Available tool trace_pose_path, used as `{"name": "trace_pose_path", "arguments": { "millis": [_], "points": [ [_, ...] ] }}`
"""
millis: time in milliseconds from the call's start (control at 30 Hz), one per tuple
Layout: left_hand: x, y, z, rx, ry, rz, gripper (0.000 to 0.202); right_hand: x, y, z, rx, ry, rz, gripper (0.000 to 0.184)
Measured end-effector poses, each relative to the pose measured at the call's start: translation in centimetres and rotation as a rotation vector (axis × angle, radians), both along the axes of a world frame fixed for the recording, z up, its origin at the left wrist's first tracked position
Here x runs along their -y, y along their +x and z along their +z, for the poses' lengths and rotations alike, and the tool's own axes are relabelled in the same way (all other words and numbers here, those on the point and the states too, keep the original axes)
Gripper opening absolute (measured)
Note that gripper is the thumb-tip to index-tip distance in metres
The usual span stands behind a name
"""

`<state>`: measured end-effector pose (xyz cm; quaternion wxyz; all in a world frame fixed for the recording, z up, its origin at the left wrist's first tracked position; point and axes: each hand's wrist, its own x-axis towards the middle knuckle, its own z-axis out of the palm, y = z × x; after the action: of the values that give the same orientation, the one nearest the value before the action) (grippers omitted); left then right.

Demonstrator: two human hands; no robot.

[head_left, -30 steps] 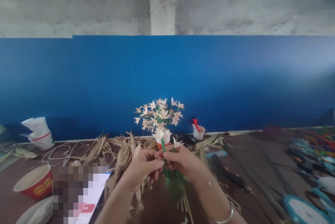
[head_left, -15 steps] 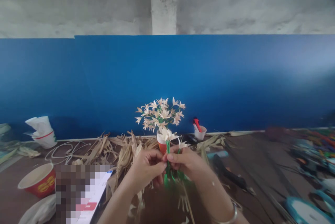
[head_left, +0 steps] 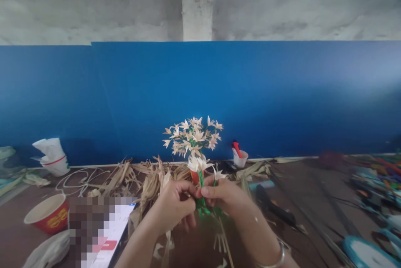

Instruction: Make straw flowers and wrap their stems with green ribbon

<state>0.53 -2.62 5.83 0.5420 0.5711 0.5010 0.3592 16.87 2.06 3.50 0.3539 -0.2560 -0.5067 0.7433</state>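
A small bunch of white artificial flowers (head_left: pixel 197 162) stands upright on green stems (head_left: pixel 201 178) in front of me. My right hand (head_left: pixel 224 195) pinches these stems between thumb and fingers. Beside it, another white flower (head_left: pixel 218 172) sticks up at the right fingers. My left hand (head_left: pixel 177 203) is at the stems from the left, fingers bent, its index tip touching near the right thumb; what it grips is hidden. Green strips (head_left: pixel 203 209) show below the fingers. Just behind stands a fuller bouquet of pale flowers (head_left: pixel 194 136) in a red and white cup (head_left: pixel 194 176).
Dried husks (head_left: pixel 150 182) lie along the blue panel (head_left: pixel 140 92). To the left are a red bowl (head_left: pixel 46 213), a phone (head_left: pixel 109 234) and a cup of tissues (head_left: pixel 55 161). On the right lie a glue gun (head_left: pixel 277 209), a small white cup (head_left: pixel 240 159) and a blue-rimmed roll (head_left: pixel 366 253).
My left thumb has moved down, slightly away from the stems. My right hand keeps its pinch, and the white flower heads have turned a little.
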Motion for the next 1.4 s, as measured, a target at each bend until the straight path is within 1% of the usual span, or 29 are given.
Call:
{"name": "trace_pose_path", "arguments": {
  "millis": [133, 233, 333, 567, 633, 767, 867, 967, 1067, 1133, 1200, 1267, 1333, 1400],
  "points": [
    [0.0, 0.2, -0.1, 0.045, -0.012, -0.005, 0.010, 0.1, 0.1, 0.0, 0.014, 0.019, 0.017, 0.022],
    [0.0, 0.5, -0.1, 0.136, -0.033, 0.013, 0.008, 0.0, 0.3, 0.0, 0.014, 0.026, 0.002, 0.021],
    [-0.1, 0.5, -0.2, 0.188, -0.051, -0.025, 0.001, -0.1, 0.5, -0.1, -0.003, 0.027, -0.013, 0.019],
    [-0.1, -0.4, -0.3, 0.185, -0.066, -0.097, 0.019, 0.1, 0.4, 0.2, -0.029, 0.052, 0.029, 0.018],
    [-0.1, -0.4, -0.1, 0.196, -0.055, -0.087, 0.025, 0.1, 0.4, 0.1, -0.026, 0.049, 0.028, 0.019],
    [-0.2, 0.0, 0.0, 0.298, -0.018, -0.013, 0.032, 0.0, 0.2, 0.1, -0.052, 0.014, -0.070, 0.019],
    [-0.3, 0.3, -0.2, 0.389, -0.026, -0.016, 0.032, 0.0, 0.0, 0.3, -0.073, 0.031, -0.106, 0.021],
    [-0.4, 0.2, -0.7, 0.462, -0.076, -0.062, 0.031, 0.3, 0.0, 0.8, -0.055, 0.088, -0.058, 0.023],
    [-0.4, 0.1, -1.0, 0.495, -0.117, -0.103, 0.028, 0.6, 0.1, 1.3, -0.059, 0.111, 0.008, 0.026],
    [-0.4, 0.1, -1.1, 0.482, -0.127, -0.109, 0.026, 0.8, 0.1, 1.4, -0.061, 0.105, 0.034, 0.027],
    [-0.4, 0.1, -1.1, 0.445, -0.114, -0.103, 0.026, 0.9, 0.0, 1.4, -0.047, 0.082, 0.017, 0.028],
    [-0.3, 0.1, -1.1, 0.365, -0.069, -0.063, 0.026, 0.9, -0.2, 1.3, -0.009, 0.047, -0.049, 0.030],
    [-0.4, 0.3, -1.1, 0.232, 0.008, 0.028, 0.025, 0.9, -0.4, 1.4, 0.072, 0.038, -0.154, 0.033],
    [-0.4, 0.5, -1.1, 0.093, 0.072, 0.125, 0.022, 0.9, -0.6, 1.7, 0.182, 0.072, -0.253, 0.034]
  ]
}}
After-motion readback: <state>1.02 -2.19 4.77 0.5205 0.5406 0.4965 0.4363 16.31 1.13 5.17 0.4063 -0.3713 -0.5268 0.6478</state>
